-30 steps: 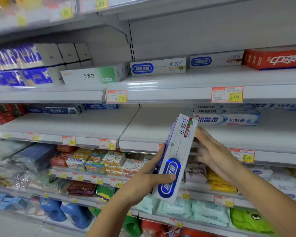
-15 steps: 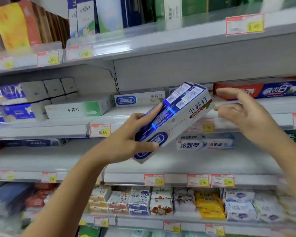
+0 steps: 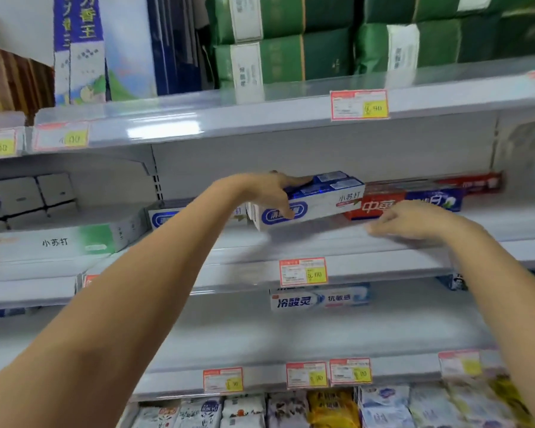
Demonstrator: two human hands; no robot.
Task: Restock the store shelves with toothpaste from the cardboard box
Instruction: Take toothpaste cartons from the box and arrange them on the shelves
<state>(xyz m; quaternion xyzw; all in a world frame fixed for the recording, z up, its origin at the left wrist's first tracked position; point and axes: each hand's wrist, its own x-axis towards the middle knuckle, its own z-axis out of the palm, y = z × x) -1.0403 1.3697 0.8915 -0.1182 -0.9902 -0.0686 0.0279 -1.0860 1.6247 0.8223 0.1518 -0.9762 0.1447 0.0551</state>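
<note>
Fingers point(image 3: 291, 180) of left hand point(image 3: 269, 193) grip toothpaste boxes point(image 3: 331, 202); right hand point(image 3: 408, 220) loose, empty, before red box point(image 3: 380, 206).

Toothpaste box point(image 3: 322, 200): 1.0 s ago near upright and low, between both hands. 0.5 s ago raised and tilted, in my left hand point(image 3: 269, 193) alone. Now lengthwise and nearly level, carried forward over the shelf point(image 3: 306, 242), right end just beside the red box point(image 3: 380, 206). Left arm now stretched out. Right hand point(image 3: 405, 222), off the box since 0.5 s ago, has dropped to the shelf's front and holds nothing. My view has tipped up: green packs point(image 3: 291, 57) now show.
</note>
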